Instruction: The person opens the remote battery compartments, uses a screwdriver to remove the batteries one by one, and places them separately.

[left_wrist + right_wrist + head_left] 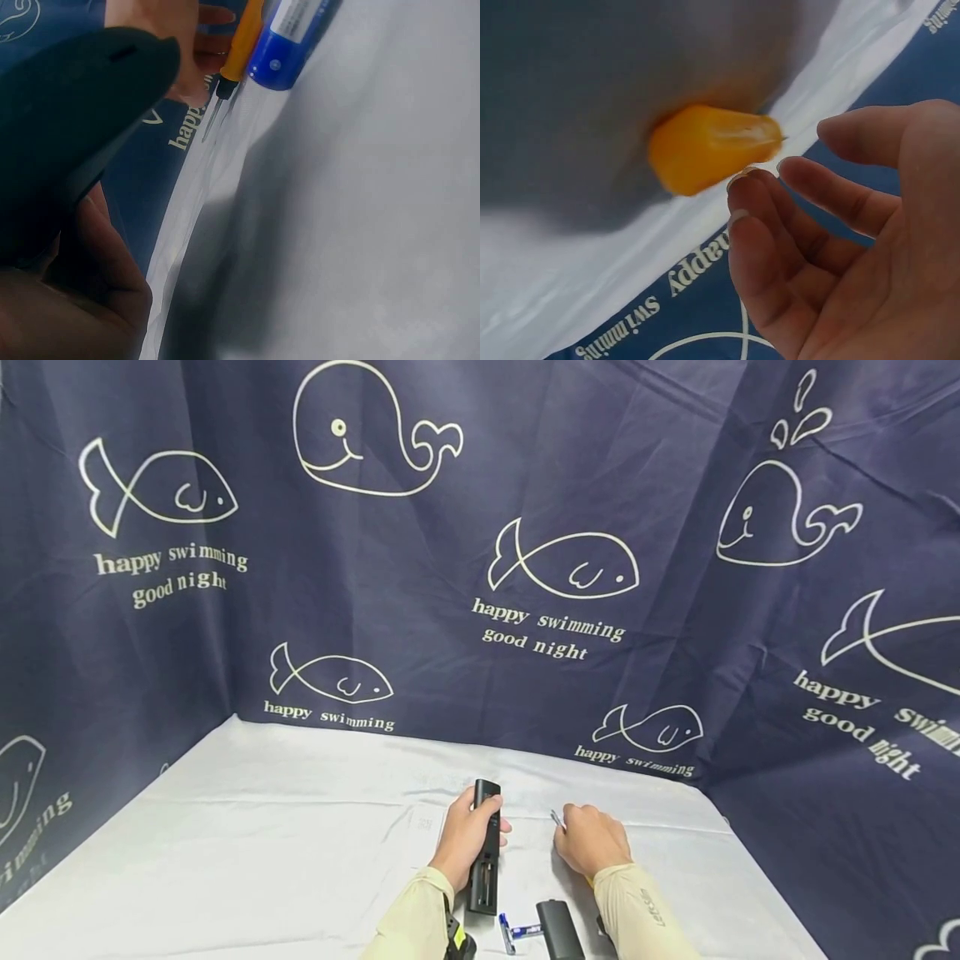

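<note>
My left hand grips a black remote control, its open battery compartment facing up at the near end. In the left wrist view the remote control is a dark, blurred shape above the curled fingers. My right hand is low over the white cloth beside a screwdriver, whose metal shaft sticks out past the fingers. The right wrist view shows the yellow screwdriver handle right at the fingertips, with the thumb apart from it. Most of that handle is hidden by my right hand in the head view.
Two blue batteries lie on the cloth near me, one against a black oblong object. A blue item with a white label shows by the screwdriver in the left wrist view. Navy curtains surround the white tabletop.
</note>
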Demonstrator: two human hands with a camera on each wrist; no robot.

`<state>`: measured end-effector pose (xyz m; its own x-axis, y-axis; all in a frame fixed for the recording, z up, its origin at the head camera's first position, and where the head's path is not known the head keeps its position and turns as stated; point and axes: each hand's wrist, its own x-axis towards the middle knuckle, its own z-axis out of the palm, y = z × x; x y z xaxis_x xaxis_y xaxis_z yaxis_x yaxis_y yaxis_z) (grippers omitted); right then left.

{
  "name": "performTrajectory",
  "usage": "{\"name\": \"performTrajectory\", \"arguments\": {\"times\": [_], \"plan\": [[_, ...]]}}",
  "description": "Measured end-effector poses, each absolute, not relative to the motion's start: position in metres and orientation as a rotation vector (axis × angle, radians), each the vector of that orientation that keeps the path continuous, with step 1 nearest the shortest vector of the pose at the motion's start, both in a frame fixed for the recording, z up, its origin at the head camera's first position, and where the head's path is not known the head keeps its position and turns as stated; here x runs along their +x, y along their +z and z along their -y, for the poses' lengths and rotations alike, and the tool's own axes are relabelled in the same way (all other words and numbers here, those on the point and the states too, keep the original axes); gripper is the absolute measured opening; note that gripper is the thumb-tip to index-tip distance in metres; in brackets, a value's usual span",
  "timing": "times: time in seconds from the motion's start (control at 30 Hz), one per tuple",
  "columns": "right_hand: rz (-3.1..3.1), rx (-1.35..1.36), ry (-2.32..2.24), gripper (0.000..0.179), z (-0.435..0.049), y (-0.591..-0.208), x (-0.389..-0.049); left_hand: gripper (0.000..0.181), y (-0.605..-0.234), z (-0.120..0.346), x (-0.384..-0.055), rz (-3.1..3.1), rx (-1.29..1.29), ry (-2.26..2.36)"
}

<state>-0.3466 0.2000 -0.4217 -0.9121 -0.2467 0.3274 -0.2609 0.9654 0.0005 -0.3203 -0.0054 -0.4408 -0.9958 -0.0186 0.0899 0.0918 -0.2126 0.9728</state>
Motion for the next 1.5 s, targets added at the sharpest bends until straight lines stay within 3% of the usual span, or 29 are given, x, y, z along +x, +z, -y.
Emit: {"name": "performTrajectory", "arguments": {"times": [0.53,1.5], "plan": [[2.68,0.533,0.033,0.02,-0.179,-0.408,-0.321,0.041,-0.443,0.005,-0.323,1.958,-0.063,-2.386],[2.706,0.578,0.188,0.012,-0.158,-0.41,-0.276,0.037,-0.442,-0.005,-0.317,1.91,-0.084,-2.438]]}}
